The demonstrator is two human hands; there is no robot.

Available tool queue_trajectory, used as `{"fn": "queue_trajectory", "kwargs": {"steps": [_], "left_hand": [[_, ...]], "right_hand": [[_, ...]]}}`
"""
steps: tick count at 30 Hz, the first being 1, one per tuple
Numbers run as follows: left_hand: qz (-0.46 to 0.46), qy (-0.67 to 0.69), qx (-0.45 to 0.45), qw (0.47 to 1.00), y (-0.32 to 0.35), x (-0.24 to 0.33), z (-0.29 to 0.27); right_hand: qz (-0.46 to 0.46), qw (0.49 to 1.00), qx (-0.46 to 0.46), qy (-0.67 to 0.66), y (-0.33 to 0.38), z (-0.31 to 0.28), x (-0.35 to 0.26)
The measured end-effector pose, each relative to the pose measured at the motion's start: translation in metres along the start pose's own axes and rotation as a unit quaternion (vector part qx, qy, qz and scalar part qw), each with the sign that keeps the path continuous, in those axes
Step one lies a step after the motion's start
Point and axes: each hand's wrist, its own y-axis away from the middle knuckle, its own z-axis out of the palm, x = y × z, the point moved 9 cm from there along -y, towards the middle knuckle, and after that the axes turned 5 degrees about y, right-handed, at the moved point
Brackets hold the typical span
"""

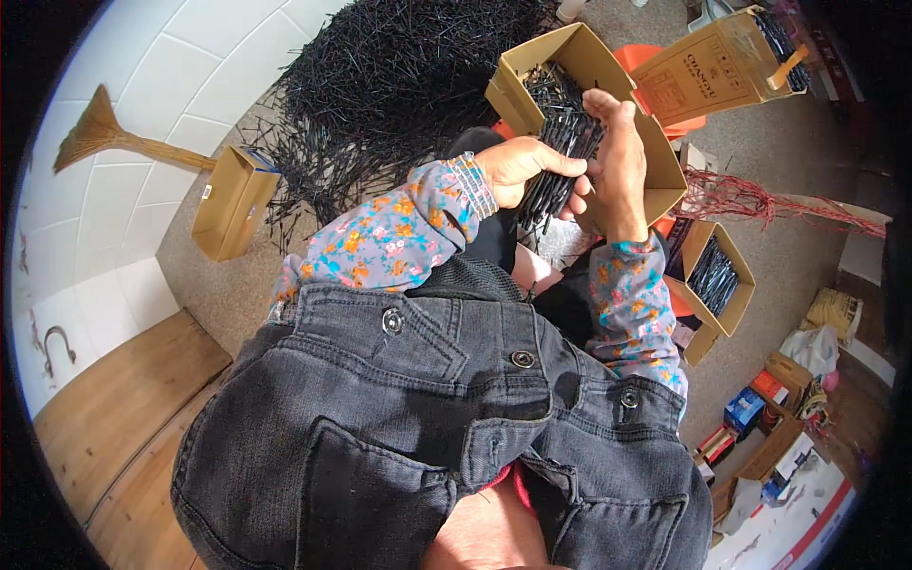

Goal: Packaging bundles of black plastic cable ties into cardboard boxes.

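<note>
While both hands clamp it, bundle of thin black sticks (562, 157) sits over open cardboard box (579, 114). Left hand (521, 163) fingers wrapped mid-length; right hand (616, 157) fingers closed alongside. Stiff, light, prone to splay; hold mid-bundle.

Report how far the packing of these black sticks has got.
Done: the small box at right already holds sticks. In hand: left hand and right hand hold a bundle of black sticks over the partly filled open carton. Left: the big loose pile on the floor.
</note>
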Motion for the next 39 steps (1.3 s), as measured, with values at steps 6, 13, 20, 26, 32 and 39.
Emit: {"fn": "queue_trajectory", "kwargs": {"steps": [6, 13, 20, 26, 32, 39], "left_hand": [[-0.043, 0.008, 0.006, 0.999, 0.003, -0.009, 0.006], [-0.009, 0.088, -0.011, 0.996, -0.001, 0.002, -0.001], [0.118, 0.123, 0.003, 0.985, -0.002, 0.031, -0.005], [0.153, 0.076, 0.001, 0.985, 0.005, 0.037, -0.006], [0.159, -0.194, 0.143, 0.957, 0.020, 0.042, 0.002], [0.120, -0.236, 0.114, 0.958, 0.019, 0.035, -0.004]], "right_hand": [[0.061, 0.966, -0.187, -0.169, 0.004, 0.024, -0.011], [0.074, 0.963, -0.216, -0.145, 0.002, 0.019, -0.009], [0.199, 0.924, -0.130, -0.299, 0.039, 0.001, 0.056], [0.253, 0.851, -0.238, -0.395, 0.073, 0.036, 0.054], [0.234, 0.890, -0.260, -0.291, 0.089, 0.054, 0.029], [0.244, 0.931, -0.268, -0.048, 0.099, 0.051, 0.044]]}}
